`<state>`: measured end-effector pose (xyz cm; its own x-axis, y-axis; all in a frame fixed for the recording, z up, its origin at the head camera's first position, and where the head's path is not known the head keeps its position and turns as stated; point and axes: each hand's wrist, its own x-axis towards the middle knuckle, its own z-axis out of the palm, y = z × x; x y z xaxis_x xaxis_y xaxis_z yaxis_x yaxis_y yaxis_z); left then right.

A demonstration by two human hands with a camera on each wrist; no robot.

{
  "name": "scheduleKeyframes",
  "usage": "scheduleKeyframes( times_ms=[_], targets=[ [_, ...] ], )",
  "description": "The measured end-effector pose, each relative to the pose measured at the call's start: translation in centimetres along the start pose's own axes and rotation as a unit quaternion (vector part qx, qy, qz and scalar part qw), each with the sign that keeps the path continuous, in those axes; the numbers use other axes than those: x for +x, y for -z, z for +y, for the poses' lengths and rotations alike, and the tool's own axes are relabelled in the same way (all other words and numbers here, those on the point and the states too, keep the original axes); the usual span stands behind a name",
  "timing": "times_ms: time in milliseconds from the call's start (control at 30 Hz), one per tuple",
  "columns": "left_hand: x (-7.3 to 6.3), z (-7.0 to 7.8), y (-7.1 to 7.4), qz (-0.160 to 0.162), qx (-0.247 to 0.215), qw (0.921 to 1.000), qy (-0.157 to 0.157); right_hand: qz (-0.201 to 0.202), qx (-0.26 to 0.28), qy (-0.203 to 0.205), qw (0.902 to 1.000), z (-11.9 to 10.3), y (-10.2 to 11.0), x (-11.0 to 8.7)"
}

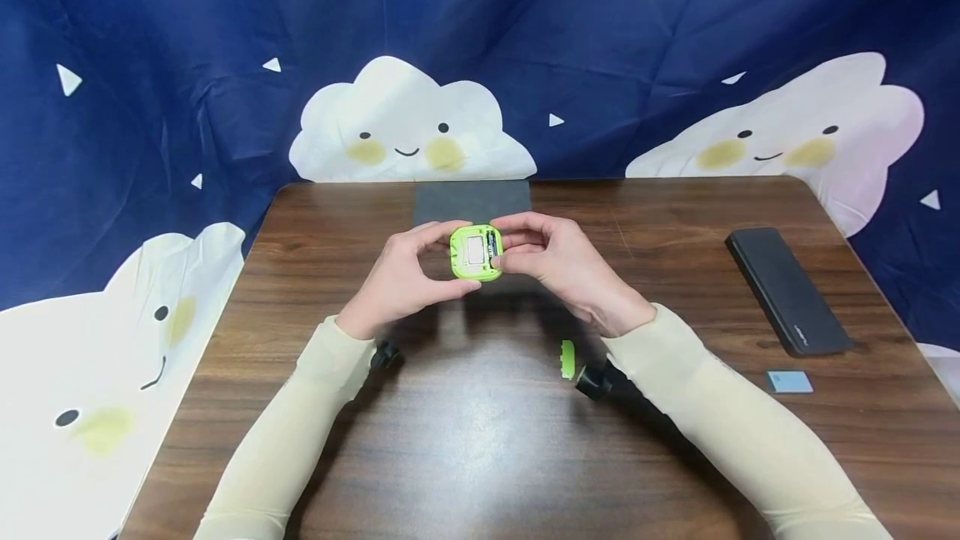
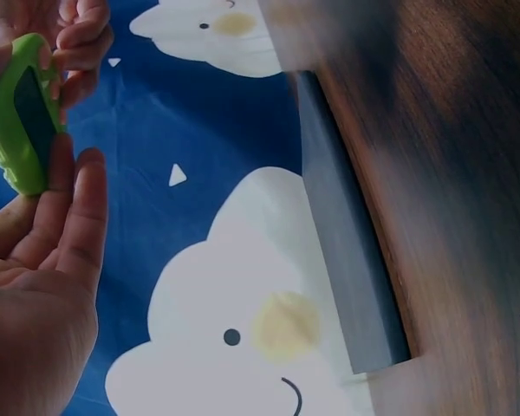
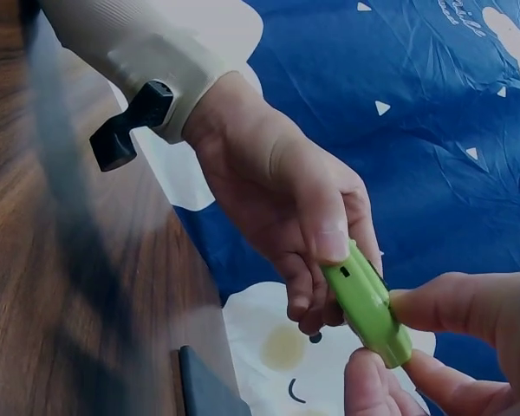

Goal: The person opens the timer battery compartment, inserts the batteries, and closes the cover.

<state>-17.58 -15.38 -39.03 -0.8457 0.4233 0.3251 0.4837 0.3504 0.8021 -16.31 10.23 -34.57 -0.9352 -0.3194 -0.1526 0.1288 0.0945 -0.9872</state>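
Observation:
Both hands hold up a small lime-green, square electronic device point(image 1: 456, 261) above the table, its back toward the head camera. A dark battery point(image 1: 491, 242) sits in the uncovered slot at the device's right side. My left hand point(image 1: 397, 277) grips the left side, thumb along the bottom edge and fingers at the top. With its thumb near the battery's lower end, my right hand point(image 1: 558, 261) pinches the right side. In the left wrist view a dark screen point(image 2: 36, 113) shows on the device's other face. A small green battery cover point(image 1: 567, 359) lies on the table.
A long black box point(image 1: 787, 290) and a small light-blue box point(image 1: 790, 382) lie at the right of the wooden table point(image 1: 480, 457). Behind the hands, a dark grey flat-faced object point(image 1: 472, 200) stands at the back edge, before a blue cloud-print curtain point(image 1: 600, 23).

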Motion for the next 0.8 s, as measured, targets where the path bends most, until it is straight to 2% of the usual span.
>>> scheduleKeyframes(
  times_ms=[233,433,700,800],
  targets=[
    [0.1,0.4,0.4,-0.001,-0.011,0.9999,-0.001,0.015,-0.058,0.011,0.9981,0.2,0.7,-0.6],
    [-0.1,0.5,0.9,0.011,-0.025,0.9996,0.004,0.033,-0.131,0.004,0.9908,1.2,2.3,-1.8],
    [-0.1,0.6,1.0,0.008,-0.028,0.9995,0.015,0.022,-0.178,-0.012,0.9838,4.2,4.9,-4.0],
    [-0.1,0.7,1.0,0.007,-0.028,0.9994,0.017,0.007,-0.22,-0.017,0.9754,5.7,5.8,-4.9]
  ],
)
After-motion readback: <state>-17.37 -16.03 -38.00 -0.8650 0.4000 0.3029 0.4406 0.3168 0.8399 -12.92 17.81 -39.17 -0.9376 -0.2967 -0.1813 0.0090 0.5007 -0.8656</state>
